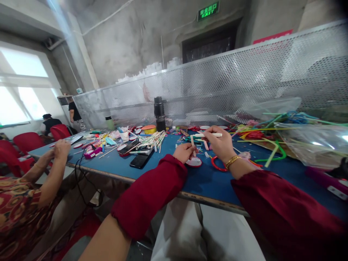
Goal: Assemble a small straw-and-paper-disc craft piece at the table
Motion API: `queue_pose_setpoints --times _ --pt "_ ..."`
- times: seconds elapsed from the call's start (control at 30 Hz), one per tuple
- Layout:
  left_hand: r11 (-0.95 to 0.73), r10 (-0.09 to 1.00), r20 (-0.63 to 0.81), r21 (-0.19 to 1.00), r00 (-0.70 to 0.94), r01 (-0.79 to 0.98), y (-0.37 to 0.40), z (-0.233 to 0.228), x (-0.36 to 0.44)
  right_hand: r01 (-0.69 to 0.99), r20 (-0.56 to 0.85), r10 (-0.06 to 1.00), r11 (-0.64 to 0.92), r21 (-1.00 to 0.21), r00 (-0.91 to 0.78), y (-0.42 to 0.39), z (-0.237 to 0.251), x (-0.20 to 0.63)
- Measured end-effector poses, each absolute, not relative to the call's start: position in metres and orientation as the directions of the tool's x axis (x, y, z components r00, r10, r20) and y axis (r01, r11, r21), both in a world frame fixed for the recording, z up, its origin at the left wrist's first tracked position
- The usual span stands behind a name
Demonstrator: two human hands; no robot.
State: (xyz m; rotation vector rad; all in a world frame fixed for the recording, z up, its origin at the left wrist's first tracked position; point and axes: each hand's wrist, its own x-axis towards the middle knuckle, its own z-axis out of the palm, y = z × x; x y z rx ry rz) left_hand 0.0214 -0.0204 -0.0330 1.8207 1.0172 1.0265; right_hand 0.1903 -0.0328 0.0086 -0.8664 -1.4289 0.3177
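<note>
Red sleeves; right hand (221, 145) pinches stick (208, 135); sign (208, 10) reads "EXIT".

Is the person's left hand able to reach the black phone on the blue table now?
Probably yes. The left hand already grips a small stick, so it is occupied, but the black phone lies close to its left on the blue table, with only bare surface between them.

Dark red sleeves (152, 192), gold bracelet (232, 161) on right wrist, pale trousers (190, 232).
</note>
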Motion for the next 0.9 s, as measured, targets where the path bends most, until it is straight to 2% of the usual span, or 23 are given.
queue_pose_setpoints --times 0.53,0.9 --pt "-0.313 0.921 0.233 0.92 0.313 0.235 -0.0289 -0.0245 0.0215 0.308 0.726 0.672 0.667 -0.679 0.148 -0.0309 0.0077 0.1909" --pt "-0.35 0.905 0.262 0.906 0.334 0.237 -0.0216 -0.0302 0.0205 0.326 0.734 0.664 0.669 -0.668 0.143 -0.0345 0.0105 0.19"
